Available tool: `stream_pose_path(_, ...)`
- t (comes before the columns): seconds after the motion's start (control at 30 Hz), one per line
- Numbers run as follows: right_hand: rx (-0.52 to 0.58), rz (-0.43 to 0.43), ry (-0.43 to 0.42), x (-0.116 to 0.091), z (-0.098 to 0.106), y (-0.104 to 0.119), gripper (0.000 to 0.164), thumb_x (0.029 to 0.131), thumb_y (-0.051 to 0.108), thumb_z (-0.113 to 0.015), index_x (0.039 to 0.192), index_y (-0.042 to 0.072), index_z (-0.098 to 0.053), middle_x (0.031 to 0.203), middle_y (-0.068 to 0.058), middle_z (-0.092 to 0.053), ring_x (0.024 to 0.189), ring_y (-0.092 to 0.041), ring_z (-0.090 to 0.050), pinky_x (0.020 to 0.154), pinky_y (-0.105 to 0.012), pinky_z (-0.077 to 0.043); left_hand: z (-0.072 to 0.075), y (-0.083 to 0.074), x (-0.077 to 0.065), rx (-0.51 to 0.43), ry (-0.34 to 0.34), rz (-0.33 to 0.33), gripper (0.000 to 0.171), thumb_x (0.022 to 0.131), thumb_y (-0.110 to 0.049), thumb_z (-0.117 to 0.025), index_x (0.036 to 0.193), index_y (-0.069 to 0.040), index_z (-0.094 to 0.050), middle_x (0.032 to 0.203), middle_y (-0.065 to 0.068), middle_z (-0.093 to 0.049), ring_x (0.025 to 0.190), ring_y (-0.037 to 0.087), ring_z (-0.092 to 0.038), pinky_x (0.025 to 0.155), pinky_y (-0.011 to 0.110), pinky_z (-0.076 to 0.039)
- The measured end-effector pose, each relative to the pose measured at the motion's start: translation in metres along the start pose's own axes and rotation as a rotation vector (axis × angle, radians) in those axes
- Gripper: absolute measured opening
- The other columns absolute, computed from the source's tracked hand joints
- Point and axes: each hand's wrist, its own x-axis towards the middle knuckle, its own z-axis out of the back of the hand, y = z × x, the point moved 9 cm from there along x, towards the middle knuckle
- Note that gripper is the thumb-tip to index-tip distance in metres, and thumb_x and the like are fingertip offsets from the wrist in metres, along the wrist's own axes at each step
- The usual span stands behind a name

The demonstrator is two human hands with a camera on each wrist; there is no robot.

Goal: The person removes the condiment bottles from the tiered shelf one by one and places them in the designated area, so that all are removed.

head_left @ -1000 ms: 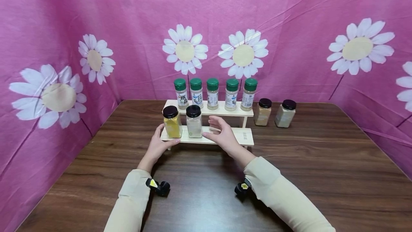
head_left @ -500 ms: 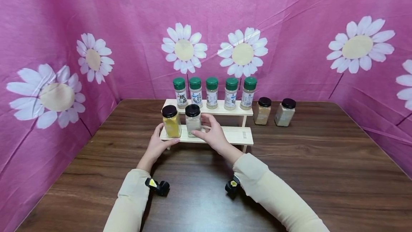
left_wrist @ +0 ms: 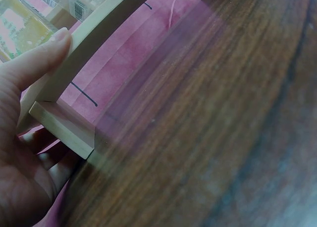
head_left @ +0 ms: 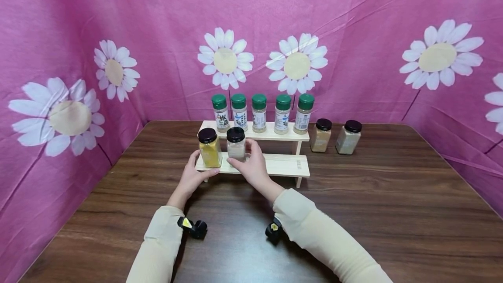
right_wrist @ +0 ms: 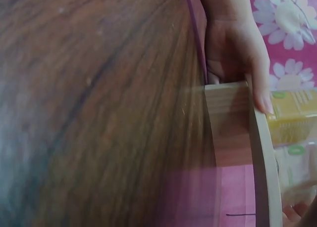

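My left hand (head_left: 189, 180) grips the left end of a pale wooden two-tier spice rack (head_left: 283, 165). In the left wrist view its thumb (left_wrist: 47, 54) lies on the lower shelf's front edge, and the other fingers pass behind the rack's leg (left_wrist: 67, 125). A square jar of yellow powder (head_left: 210, 154) with a black lid stands upright beside that hand. To its right, a black-lidded jar of whitish powder (head_left: 235, 148) is upright over the lower shelf. My right hand (head_left: 254, 167) holds this jar from the right, thumb across its front and fingers round its side.
Several green-capped spice bottles (head_left: 259, 119) line the upper tier. Two more black-lidded jars, one tan (head_left: 320, 139) and one pale (head_left: 348, 141), stand on the wooden table (head_left: 393, 195) right of the rack. A pink flowered cloth (head_left: 165, 25) hangs behind.
The right hand has moved left from beside the whitish jar and closed round it. The left hand stays at the rack's left end, and the yellow jar stands where it was.
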Motion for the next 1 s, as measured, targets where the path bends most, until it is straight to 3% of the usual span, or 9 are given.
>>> stream_pose_path(0.2, -0.071, 0.017, -0.082, -0.0005, 0.0004, 0.0035, 0.06, 0.064, 0.014, -0.075, 0.111, 0.0, -0.041, 0.104, -0.014, -0.047, 0.093, -0.025, -0.045, 0.079, -0.035, -0.037, -0.001, -0.0012, 0.0005, -0.004, 0.003, 0.002, 0.081, 0.064, -0.017, -0.076, 0.129, -0.007, -0.027, 0.129, 0.015, -0.031, 0.116, 0.023, -0.027, 0.096, 0.037, -0.019)
stream_pose_path(0.63, -0.099, 0.01, -0.157, 0.0035, 0.0, 0.0055, 0.051, 0.064, 0.014, -0.075, 0.104, 0.002, -0.047, 0.095, -0.011, -0.05, 0.087, -0.023, -0.047, 0.075, -0.033, -0.038, 0.0001, -0.0004, 0.0021, -0.041, -0.004, -0.011, 0.079, 0.065, -0.013, -0.075, 0.128, -0.005, -0.028, 0.125, 0.014, -0.035, 0.113, 0.022, -0.031, 0.095, 0.034, -0.021)
stream_pose_path(1.0, -0.007, -0.008, -0.171, 0.0005, 0.0074, 0.0049, 0.047, 0.061, 0.009, -0.075, 0.101, 0.003, -0.052, 0.093, -0.009, -0.055, 0.085, -0.022, -0.051, 0.072, -0.032, -0.041, 0.0002, 0.0025, 0.0006, -0.007, -0.002, 0.008, 0.082, 0.064, -0.017, -0.076, 0.129, -0.007, -0.027, 0.129, 0.014, -0.031, 0.116, 0.022, -0.027, 0.097, 0.036, -0.019)
